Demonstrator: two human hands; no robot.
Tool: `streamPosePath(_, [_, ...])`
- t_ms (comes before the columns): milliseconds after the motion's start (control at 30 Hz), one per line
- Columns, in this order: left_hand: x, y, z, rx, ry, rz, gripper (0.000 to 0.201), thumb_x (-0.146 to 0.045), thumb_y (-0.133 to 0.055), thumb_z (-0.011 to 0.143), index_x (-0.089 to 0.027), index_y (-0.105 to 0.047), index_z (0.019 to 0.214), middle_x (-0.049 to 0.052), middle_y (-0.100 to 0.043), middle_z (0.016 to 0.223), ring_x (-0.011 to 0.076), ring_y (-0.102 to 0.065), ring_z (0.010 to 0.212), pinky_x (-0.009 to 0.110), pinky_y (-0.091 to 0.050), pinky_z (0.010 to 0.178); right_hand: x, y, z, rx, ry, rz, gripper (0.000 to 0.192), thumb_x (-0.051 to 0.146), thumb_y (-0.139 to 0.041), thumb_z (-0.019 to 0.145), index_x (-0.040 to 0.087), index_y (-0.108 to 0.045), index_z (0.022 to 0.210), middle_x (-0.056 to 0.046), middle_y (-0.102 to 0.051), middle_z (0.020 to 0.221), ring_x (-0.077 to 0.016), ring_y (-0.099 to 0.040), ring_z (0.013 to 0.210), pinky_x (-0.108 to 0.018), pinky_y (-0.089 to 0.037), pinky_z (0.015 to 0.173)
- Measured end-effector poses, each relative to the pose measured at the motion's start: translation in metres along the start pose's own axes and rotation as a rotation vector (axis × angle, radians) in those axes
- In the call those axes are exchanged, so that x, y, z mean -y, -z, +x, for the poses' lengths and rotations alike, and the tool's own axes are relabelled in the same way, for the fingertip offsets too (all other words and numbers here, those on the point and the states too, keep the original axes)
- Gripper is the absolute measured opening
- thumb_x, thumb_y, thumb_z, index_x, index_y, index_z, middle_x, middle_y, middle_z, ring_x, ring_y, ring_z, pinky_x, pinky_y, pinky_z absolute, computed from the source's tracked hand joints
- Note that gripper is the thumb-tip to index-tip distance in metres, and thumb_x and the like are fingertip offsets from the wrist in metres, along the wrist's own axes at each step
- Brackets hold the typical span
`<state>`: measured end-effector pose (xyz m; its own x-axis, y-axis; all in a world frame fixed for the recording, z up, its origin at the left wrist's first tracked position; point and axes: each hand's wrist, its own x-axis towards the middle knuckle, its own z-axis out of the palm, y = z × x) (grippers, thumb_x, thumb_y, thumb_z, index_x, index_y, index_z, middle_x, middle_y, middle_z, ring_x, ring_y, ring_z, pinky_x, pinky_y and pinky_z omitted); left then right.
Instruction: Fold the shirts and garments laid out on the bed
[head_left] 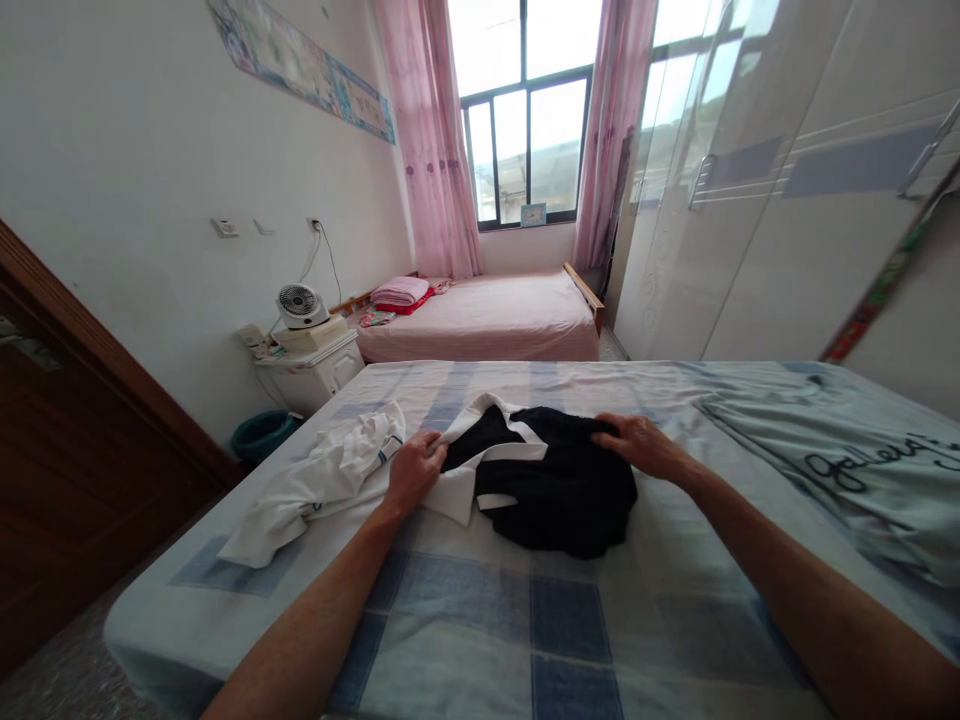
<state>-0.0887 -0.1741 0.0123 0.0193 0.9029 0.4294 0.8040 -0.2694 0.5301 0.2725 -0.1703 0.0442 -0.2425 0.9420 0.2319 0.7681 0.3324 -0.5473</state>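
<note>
A black shirt with a white collar (562, 505) lies bunched on the bed in front of me. My left hand (415, 472) pinches the white collar at its left end. On the opposite side, my right hand (643, 446) has its fingers closed on the black fabric near the upper right edge. Just left of my left hand, a crumpled white garment (341, 465) with a dark stripe rests on the sheet. Farther right lies a pale grey-green piece of fabric (832, 425) with dark "gallery" lettering.
A blue and white checked sheet (480, 610) covers the bed. Beyond it stands a second bed (502, 310) with folded pink bedding (401, 291). To the left are a nightstand (322, 368), a fan (300, 303) and a bin (262, 435). A wardrobe (750, 200) stands right.
</note>
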Motion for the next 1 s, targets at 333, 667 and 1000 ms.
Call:
streamPosePath(333, [0.005,0.013,0.007,-0.329,0.123,-0.339,0.02,-0.029,-0.044,0.081,-0.019,-0.058,0.092,0.004,-0.065,0.093,0.0184,-0.062,0.086,0.03,-0.049,0.077,0.015,0.049,-0.006,-0.172,-0.06,0.677,0.042,0.057,-0.045,0.084,0.019,-0.061,0.092,-0.003,-0.063,0.077,-0.0148,-0.06,0.068,-0.029,-0.05,0.064])
streamPosePath(667, [0.007,-0.001,0.004,-0.069,-0.202,0.111,0.045,-0.044,-0.045,0.089,-0.016,-0.056,0.122,0.013,-0.056,0.13,0.0254,-0.047,0.126,0.041,-0.034,0.108,-0.027,-0.011,-0.001,0.264,-0.054,0.235,0.044,0.036,-0.057,0.072,0.02,-0.065,0.112,-0.006,-0.069,0.094,-0.019,-0.063,0.074,-0.031,-0.05,0.068])
streamPosePath(1000, [-0.012,-0.011,0.0,0.159,-0.174,0.057,0.027,-0.037,-0.052,0.086,-0.025,-0.067,0.104,0.004,-0.069,0.095,0.0206,-0.063,0.093,0.031,-0.048,0.084,0.013,-0.04,-0.009,0.233,0.011,0.484,0.026,0.038,-0.054,0.078,0.02,-0.068,0.089,-0.002,-0.069,0.085,-0.0218,-0.061,0.082,-0.033,-0.048,0.074])
